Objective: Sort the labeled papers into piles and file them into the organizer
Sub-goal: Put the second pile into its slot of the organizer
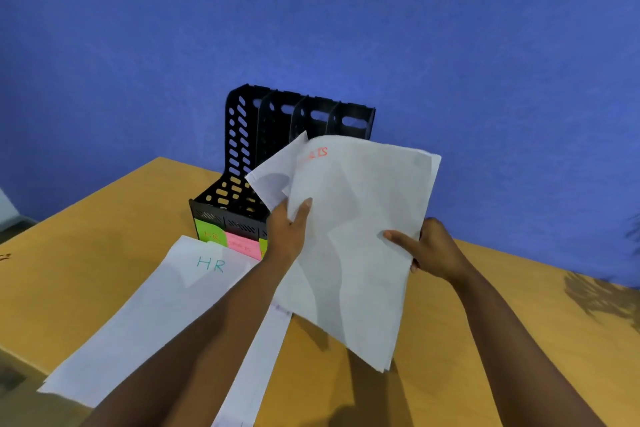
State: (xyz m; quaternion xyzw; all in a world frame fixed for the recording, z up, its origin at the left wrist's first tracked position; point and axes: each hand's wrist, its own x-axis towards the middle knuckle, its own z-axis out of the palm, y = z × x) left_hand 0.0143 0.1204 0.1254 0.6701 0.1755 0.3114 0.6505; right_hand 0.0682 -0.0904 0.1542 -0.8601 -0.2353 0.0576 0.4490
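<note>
Organizer (277, 149) behind papers (156, 305) on table (69, 253) — held sheets (360, 236) right

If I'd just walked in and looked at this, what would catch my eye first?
Probably the sheaf of white papers lifted in mid-air at the centre, gripped by the left hand and the right hand, with faint red writing near its top. Behind it, a black slotted organizer stands on the wooden table against a vivid blue wall. At lower left, a sheet marked "HR" lies flat.
</note>
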